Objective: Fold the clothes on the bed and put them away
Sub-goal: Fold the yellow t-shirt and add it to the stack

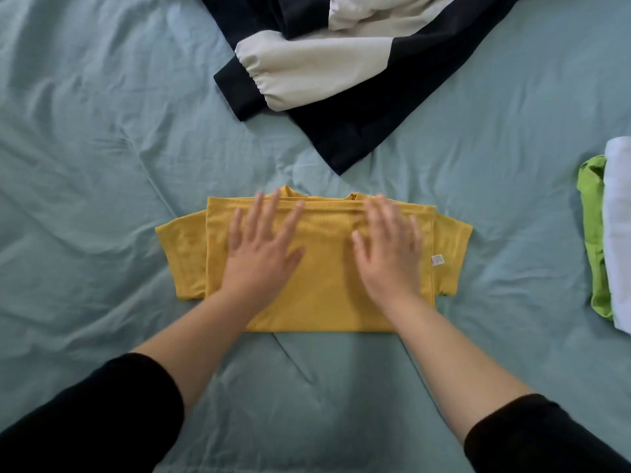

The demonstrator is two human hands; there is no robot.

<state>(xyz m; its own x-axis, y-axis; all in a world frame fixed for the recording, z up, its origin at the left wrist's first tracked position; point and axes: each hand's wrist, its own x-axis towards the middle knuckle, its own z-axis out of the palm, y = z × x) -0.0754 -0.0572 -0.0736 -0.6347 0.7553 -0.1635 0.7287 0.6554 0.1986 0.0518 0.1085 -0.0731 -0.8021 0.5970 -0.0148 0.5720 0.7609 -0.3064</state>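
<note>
Yellow t-shirt sits mid-bed on the teal bedsheet, folded in half bottom-to-top, collar at the far edge, short sleeves sticking out both sides, small white tag at its right edge. Left hand and right hand both lie flat on it, palms down, fingers spread, gripping nothing. Black-and-cream jacket lies unfolded beyond the shirt, apart from it. At the right edge, a green garment touching a white one, both folded.
</note>
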